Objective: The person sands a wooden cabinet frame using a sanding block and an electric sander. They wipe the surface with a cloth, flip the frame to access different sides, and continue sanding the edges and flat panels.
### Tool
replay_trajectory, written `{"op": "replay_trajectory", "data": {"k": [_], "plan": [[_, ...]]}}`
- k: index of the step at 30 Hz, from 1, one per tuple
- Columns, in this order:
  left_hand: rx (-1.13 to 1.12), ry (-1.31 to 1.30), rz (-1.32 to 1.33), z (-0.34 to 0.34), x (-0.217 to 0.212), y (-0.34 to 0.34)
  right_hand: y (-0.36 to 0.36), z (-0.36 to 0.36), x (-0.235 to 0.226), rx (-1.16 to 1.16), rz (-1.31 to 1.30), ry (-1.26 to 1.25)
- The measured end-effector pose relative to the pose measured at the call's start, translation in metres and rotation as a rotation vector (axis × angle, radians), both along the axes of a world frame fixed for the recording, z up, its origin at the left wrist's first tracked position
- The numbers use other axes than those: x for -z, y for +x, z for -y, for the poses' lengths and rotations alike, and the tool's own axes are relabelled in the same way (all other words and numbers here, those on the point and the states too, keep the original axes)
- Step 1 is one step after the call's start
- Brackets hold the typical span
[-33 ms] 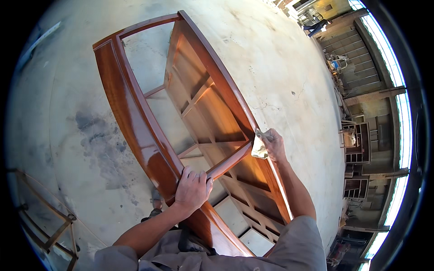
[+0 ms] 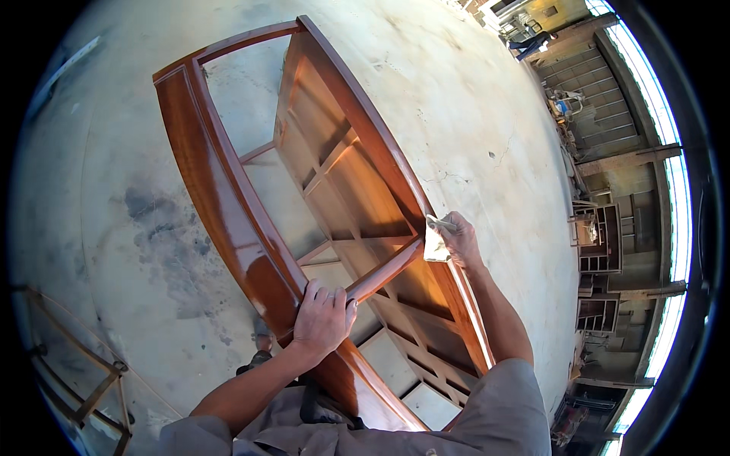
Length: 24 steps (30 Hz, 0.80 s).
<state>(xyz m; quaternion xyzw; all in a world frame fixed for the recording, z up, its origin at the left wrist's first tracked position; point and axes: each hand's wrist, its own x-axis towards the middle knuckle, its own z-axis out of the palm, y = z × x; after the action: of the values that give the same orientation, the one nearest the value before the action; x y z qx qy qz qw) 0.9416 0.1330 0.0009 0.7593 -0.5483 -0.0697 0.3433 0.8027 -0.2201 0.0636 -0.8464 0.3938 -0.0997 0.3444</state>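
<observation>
A large glossy reddish-brown wooden cabinet frame (image 2: 220, 197) lies slantwise before me, its panelled inside showing through the open bays. My left hand (image 2: 323, 318) is wrapped over the near-left rail, close to where a crossbar (image 2: 386, 270) meets it. In my right hand (image 2: 461, 240), a pale folded piece of sheet or cloth (image 2: 436, 245) is pinched; its exact kind cannot be made out. It rests against the right-hand rail (image 2: 391, 163), beside the crossbar's far end. My right fingertips are partly hidden.
Thin brown bars of a stand (image 2: 99, 395) rise at the lower left. A dark stain (image 2: 171, 243) marks the concrete floor. Along the right wall are wooden shelf units (image 2: 604, 239) and assorted goods. Far off at the upper right, another person (image 2: 534, 45) is visible.
My right hand and the pale piece have shifted very slightly up along the rail. The cabinet frame sits a touch further up and left in view; my left hand keeps its place.
</observation>
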Motion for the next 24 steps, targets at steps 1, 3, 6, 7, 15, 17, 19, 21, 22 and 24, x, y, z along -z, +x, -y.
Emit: {"op": "replay_trajectory", "data": {"k": [1,3,6,7,15,17,19,21,22,24], "plan": [[-0.006,0.0,0.0,0.0,0.0,0.0,0.011,0.001,-0.006,-0.051,0.006,-0.028],[-0.02,-0.001,0.001,0.002,0.001,0.001,0.038,-0.002,-0.017,-0.158,0.02,-0.081],[-0.03,-0.004,0.013,0.001,0.002,0.002,0.101,0.011,-0.014,-0.219,-0.046,-0.155],[-0.029,-0.008,0.018,0.0,0.002,0.002,0.129,0.018,-0.012,-0.239,-0.051,-0.228],[-0.02,-0.014,0.034,-0.005,0.004,0.007,0.135,0.018,-0.005,-0.264,-0.001,-0.283],[-0.027,-0.019,0.019,-0.001,0.003,0.008,0.054,0.006,-0.005,-0.254,-0.029,-0.283],[-0.009,0.018,0.004,-0.001,0.003,0.002,-0.022,-0.015,-0.005,-0.096,-0.017,-0.186],[-0.018,-0.004,0.001,0.001,0.006,-0.001,-0.063,-0.037,-0.016,-0.107,-0.112,-0.401],[-0.023,-0.01,0.002,0.003,0.001,0.0,-0.076,-0.052,-0.021,-0.091,-0.175,-0.471],[-0.02,-0.069,-0.028,0.005,-0.009,0.003,-0.085,-0.105,-0.019,0.158,-0.047,-0.249]]}}
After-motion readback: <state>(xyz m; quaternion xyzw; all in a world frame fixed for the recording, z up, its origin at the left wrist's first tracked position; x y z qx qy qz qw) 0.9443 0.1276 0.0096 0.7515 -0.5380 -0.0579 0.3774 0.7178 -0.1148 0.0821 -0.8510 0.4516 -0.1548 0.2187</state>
